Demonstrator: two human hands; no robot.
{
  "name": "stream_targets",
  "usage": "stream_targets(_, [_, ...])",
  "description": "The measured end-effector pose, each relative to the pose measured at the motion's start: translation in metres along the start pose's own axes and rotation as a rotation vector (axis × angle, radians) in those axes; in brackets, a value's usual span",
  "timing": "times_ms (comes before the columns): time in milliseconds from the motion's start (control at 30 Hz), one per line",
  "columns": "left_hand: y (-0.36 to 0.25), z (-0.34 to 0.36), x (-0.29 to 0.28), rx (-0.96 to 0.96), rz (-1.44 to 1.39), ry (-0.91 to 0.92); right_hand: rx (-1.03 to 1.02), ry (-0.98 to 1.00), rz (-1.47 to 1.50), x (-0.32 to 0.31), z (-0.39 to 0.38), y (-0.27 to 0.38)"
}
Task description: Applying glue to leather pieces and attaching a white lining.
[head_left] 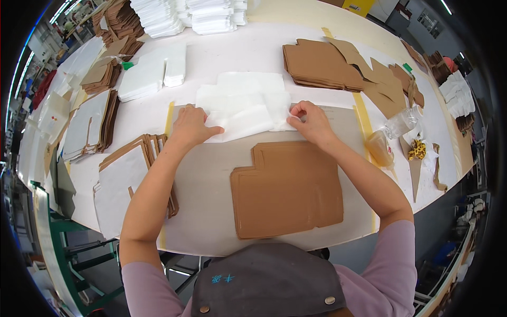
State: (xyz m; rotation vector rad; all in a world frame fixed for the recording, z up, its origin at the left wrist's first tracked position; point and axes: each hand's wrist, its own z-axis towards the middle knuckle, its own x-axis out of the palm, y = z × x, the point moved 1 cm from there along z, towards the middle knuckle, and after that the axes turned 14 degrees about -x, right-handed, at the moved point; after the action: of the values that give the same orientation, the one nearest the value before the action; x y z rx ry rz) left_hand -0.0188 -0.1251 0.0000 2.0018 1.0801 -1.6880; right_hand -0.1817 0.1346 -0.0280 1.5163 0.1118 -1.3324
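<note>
The right hand (311, 122) pinches the right edge of the white sheets (240, 108) between thumb and fingers, while the left hand (194, 126) rests at their left edge, thumb reaching inward, its grip impossible to tell; holding both ends probably keeps the thin layers flat. They lie over the far edge of the grey board (203, 206), long axis running left to right, stepped side facing away, and the brown stack (288, 190) sits nearer, between the forearms (154, 195), likely for easy reach, its cut-out corner pointing far left

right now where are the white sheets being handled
In the head view, the white sheets lie just above centre, between the left hand and the right hand, just beyond the nearest brown stack.
</note>
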Motion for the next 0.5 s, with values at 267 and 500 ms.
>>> stream_targets(267, [-0.004, -0.001, 0.000, 0.012, -0.134, 0.085, 0.293, -0.029, 0.506, -0.001, 0.009, -0.004])
stream_targets(500, [0.027, 0.010, 0.030, 0.109, -0.516, -0.147, 0.183, 0.104, 0.196, -0.003, 0.016, 0.000])
